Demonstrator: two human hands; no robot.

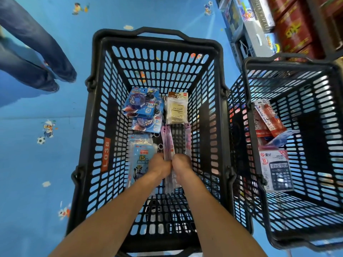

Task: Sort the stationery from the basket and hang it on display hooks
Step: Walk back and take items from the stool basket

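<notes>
Grip: left hand (160,165), right hand (182,163) both curled round pink packs (168,141); square bundle, lift clear of basket (89,115).

The floor (27,164) is bright blue with little cartoon pictures on it, and one of them is a soccer ball (40,140). At the top left stand another person's legs in dark blue jeans (37,52). At the top right are shelves with red boxes (297,28) and colourful toy boxes (239,15).
</notes>
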